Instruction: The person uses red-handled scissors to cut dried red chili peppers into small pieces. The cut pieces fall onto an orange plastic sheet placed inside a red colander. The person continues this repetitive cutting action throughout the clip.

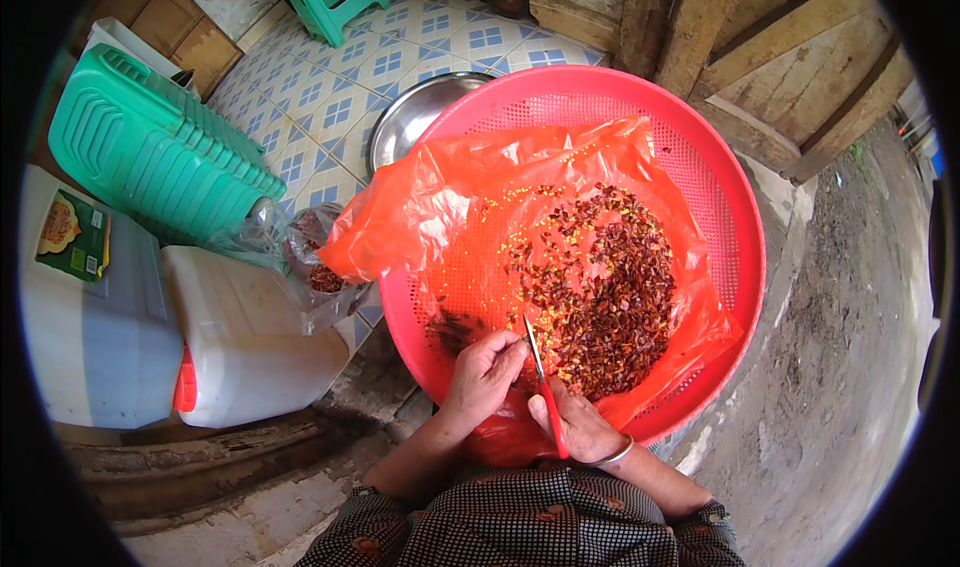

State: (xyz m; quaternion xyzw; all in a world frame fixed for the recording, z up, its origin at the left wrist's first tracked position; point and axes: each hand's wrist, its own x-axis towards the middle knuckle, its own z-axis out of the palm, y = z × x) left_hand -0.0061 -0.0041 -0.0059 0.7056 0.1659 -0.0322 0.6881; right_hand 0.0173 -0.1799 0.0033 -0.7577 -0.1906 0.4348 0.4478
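Note:
My right hand (581, 423) is closed on the red handle of a pair of scissors (553, 409), whose metal blades point away from me over a red plastic bag. Close beside the blade tips, my left hand (487, 372) pinches a small dark piece, probably dried chili, between thumb and fingers. The red plastic bag (405, 207) lies spread in a large pink-red perforated basket (739, 214). On its right part rests a heap of cut dried red chili pieces (630, 304) with scattered yellow seeds. Some darker, longer pieces (454, 330) lie left of my left hand.
A round metal tray (405, 113) sits partly under the basket's far left edge. To the left are stacked green plastic stools (150, 139), two large plastic jugs (255, 342) and a clear bag with dried chilies (326, 278). A wooden door (757, 64) stands at the upper right.

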